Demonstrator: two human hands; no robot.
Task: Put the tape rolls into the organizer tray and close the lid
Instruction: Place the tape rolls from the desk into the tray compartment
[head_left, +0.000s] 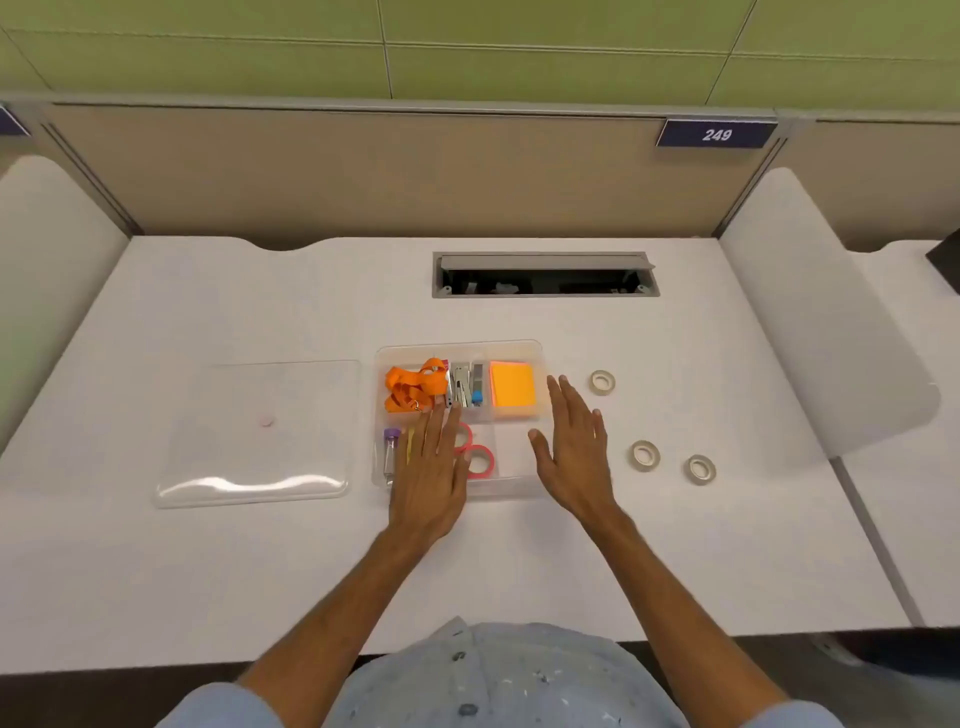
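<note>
Tape rolls (645, 455) lie right of both flat, spread hands (571, 447).

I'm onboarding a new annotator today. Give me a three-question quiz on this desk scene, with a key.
1. How many clear tape rolls lie on the desk outside the organizer tray?
2. True or false: the lid is already on the tray.
3. Which hand is nearer the tape rolls: A) left hand B) right hand?

Key:
1. Three: far tape roll, middle tape roll, right tape roll.
2. False; it lies on the desk left of the tray.
3. B
</note>
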